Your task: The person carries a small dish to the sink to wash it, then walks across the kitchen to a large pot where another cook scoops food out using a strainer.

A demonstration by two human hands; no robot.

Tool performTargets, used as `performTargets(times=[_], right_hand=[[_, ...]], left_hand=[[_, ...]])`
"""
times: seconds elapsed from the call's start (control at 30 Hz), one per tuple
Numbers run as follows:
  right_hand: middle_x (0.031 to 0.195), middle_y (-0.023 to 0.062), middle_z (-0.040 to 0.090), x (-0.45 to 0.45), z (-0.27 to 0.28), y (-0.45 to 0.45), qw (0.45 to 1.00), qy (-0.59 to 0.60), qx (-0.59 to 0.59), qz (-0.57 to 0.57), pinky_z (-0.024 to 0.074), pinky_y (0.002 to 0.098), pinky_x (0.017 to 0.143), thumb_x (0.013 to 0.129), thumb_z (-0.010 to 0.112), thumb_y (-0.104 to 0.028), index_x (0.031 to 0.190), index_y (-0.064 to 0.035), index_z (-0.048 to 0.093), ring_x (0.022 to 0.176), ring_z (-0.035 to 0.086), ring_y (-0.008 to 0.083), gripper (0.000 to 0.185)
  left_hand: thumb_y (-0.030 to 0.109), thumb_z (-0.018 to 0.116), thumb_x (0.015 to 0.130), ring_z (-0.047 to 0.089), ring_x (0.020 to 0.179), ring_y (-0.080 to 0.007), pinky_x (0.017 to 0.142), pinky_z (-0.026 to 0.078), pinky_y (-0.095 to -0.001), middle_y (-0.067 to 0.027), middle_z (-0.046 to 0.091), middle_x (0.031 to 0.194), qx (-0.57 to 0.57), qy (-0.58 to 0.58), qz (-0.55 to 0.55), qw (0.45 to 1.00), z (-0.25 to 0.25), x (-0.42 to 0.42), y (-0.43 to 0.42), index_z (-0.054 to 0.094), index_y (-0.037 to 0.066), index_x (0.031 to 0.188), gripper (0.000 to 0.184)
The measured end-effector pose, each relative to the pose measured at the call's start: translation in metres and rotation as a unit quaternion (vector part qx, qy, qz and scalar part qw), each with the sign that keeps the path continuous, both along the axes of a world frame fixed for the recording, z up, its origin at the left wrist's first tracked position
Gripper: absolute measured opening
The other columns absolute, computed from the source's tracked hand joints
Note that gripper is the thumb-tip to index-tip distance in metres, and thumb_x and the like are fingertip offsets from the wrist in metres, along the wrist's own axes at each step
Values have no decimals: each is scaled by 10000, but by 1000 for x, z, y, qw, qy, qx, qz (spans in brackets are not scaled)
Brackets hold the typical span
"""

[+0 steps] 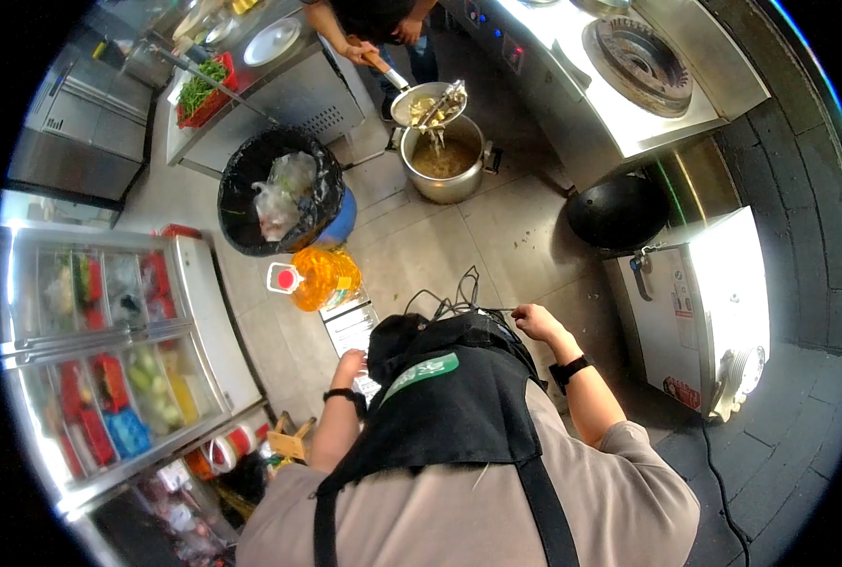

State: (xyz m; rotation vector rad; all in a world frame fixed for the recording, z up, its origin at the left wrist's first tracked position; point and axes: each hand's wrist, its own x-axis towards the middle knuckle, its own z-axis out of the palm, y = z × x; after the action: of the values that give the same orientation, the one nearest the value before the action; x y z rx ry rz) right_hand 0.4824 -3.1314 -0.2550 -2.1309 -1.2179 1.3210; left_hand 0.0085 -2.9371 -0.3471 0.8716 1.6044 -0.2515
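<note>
My right hand (534, 322) is off the right side of my black apron (459, 406), its fingers curled together. A thin black cord runs toward its fingertips from a loose tangle of cables (454, 300) in front of the apron. Whether the fingers pinch that cord is too small to tell. My left hand (350, 365) is low by the apron's left edge, beside a white printed box (353, 331); its fingers are mostly hidden. Beyond it a large bottle of orange-yellow oil (322, 280) with a red cap stands on the floor.
Another person's hand (362, 52) holds a wooden-handled strainer (426, 104) with food over a steel pot (444, 168). A lined trash bin (241, 203) stands left of it. At right are a stove (572, 104), a black wok (619, 210) and a white cabinet (704, 302); a glass-door fridge (208, 312) is left.
</note>
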Motion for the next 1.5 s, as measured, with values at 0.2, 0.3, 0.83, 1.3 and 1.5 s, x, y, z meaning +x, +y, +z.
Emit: performTargets(times=[0.2,0.3,0.83,1.3,1.5], right_hand=[[945,196,667,-1,8,2,999,-7,-33,-2,491,394,813,756,556,-163,972,-23,662,907,633,351,279],[940,199,665,-2,10,2,1000,-4,-26,-3,493,393,810,754,558,-164,973,-22,661,906,632,352,281],[960,197,666,-3,6,-1,1000,3,-6,15,494,391,827,747,562,-156,992,-23,663,924,631,352,296],[968,201,660,-4,5,0,1000,-3,-18,15,488,397,833,759,546,-147,1000,-19,657,939,622,354,294],[982,199,660,-3,3,1,1000,2,-14,12,488,393,842,758,554,-146,1010,-16,656,949,621,353,301]], left_hand=[[229,523,887,606,709,-218,621,510,-398,-103,625,882,2,-8,6,1000,-7,-4,-4,540,68,1043,225],[231,523,887,603,701,-217,621,509,-397,-100,627,879,-2,-8,11,1000,-9,-5,-3,545,72,1038,220],[240,548,869,593,688,-210,593,508,-395,-83,600,845,7,-10,20,1000,-11,-8,-8,539,84,1016,215],[228,522,876,602,704,-231,604,516,-406,-101,605,861,18,-5,6,1000,-3,-5,-10,543,56,1026,230],[228,519,881,611,718,-224,612,515,-396,-97,616,871,16,-11,8,1000,-11,-8,-9,547,61,1035,229]])
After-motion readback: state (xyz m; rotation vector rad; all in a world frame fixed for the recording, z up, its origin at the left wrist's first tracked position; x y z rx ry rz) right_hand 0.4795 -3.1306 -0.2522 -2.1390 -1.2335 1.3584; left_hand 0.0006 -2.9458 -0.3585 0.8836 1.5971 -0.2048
